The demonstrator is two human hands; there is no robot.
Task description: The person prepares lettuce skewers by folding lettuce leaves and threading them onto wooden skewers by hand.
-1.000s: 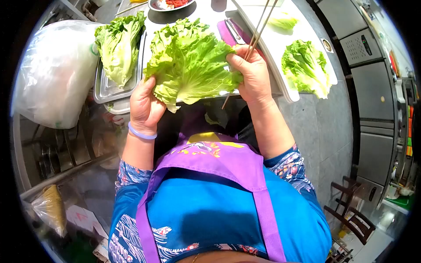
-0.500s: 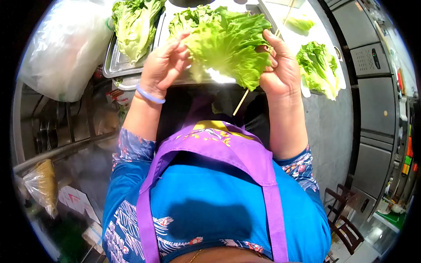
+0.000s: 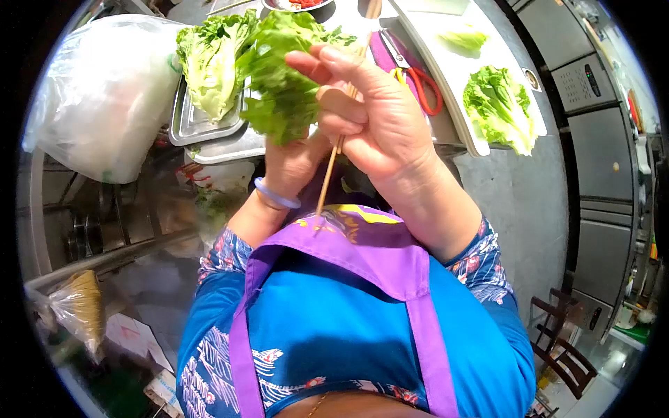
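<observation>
A loose green lettuce leaf (image 3: 282,83), blurred by motion, is held up in front of me. My left hand (image 3: 296,161), with a pale bangle on the wrist, grips it from below; most of its fingers are hidden behind the leaf. Beside it, my right hand (image 3: 383,111) has its lower fingers curled round thin wooden sticks (image 3: 327,177) that look like bamboo skewers. The thumb and index finger of that hand stretch towards the leaf; whether they touch it I cannot tell. Left of the leaf, a lettuce head (image 3: 214,66) lies on a metal tray (image 3: 182,125).
Red-handled scissors (image 3: 433,94) lie right of my hands. Further right, lettuce (image 3: 500,108) rests on a white board (image 3: 453,90). A bowl (image 3: 275,4) with red pieces stands at the back. A big plastic bag (image 3: 104,90) bulges at left.
The leaf has moved left, with my left hand now beneath it. My right hand has left the leaf's right edge and come to the middle, sticks now steeper. The scissors have come into view.
</observation>
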